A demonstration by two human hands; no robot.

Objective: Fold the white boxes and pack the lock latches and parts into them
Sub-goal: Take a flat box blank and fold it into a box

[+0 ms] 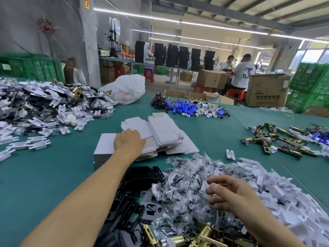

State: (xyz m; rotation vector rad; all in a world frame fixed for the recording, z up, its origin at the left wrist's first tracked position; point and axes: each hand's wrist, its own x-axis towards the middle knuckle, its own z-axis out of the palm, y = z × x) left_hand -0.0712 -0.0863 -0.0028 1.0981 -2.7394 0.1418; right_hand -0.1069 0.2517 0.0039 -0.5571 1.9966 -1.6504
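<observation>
Bagged parts [187,179] lay under the relaxed right hand [231,195]; left hand [129,141] rested on the white boxes [165,132], grip unclear.

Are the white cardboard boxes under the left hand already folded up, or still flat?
Still flat: the white cardboard boxes lie as a fanned stack of blanks, flaps spread; the left hand rests on them.

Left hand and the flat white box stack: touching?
Touching. Head view shows the left hand lying on the flat white boxes, with no gap; its fingertips are hidden.
</observation>
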